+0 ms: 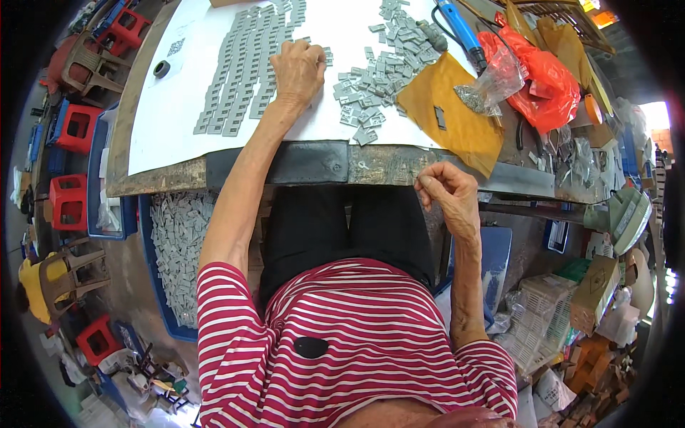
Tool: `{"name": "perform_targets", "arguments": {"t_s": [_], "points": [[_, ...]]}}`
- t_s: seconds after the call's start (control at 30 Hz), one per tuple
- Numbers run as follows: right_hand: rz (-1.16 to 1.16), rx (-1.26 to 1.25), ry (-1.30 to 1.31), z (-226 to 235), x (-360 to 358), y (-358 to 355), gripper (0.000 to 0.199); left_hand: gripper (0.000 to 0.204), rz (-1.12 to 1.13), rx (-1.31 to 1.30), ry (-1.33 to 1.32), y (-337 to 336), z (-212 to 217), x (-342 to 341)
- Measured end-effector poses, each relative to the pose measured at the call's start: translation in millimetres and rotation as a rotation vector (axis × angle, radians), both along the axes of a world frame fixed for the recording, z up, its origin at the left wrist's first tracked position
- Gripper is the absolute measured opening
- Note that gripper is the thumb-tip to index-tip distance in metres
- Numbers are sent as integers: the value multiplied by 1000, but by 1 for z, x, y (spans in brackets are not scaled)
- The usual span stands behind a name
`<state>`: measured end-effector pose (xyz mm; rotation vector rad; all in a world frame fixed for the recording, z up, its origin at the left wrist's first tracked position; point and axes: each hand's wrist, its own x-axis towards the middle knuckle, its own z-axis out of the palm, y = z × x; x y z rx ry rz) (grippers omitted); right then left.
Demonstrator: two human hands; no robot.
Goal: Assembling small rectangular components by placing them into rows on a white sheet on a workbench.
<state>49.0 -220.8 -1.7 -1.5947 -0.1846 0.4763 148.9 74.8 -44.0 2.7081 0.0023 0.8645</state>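
Observation:
My left hand reaches onto the white sheet at the near end of several long rows of small flat grey plastic pieces. Its fingers are curled downward, and whatever lies beneath the fingertips is hidden. Just right of it spreads a loose heap of the same grey pieces. My right hand hangs in front of the table's near edge with thumb and forefinger pinched together; anything between them is too small to make out. Beyond it lies a brown sheet with one dark grey piece on it.
A blue electric screwdriver, a clear bag of small metal parts and a red plastic bag occupy the table's right side. A black ring sits at left. Below stands a blue bin of grey pieces; a fan is at right.

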Motion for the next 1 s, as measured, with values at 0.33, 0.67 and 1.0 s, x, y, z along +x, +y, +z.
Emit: {"name": "perform_targets", "arguments": {"t_s": [0.33,0.67,1.0], "points": [[11,-14,-7,-15,-2,-5,8,11,-211,-16,78,-17,11,-9],[-12,-29,0,-11,-3,-8,8,8,-168,-66,203,-18,11,-5],[17,6,37,0,3,-14,9,11,-80,-274,288,-18,16,0]]}}
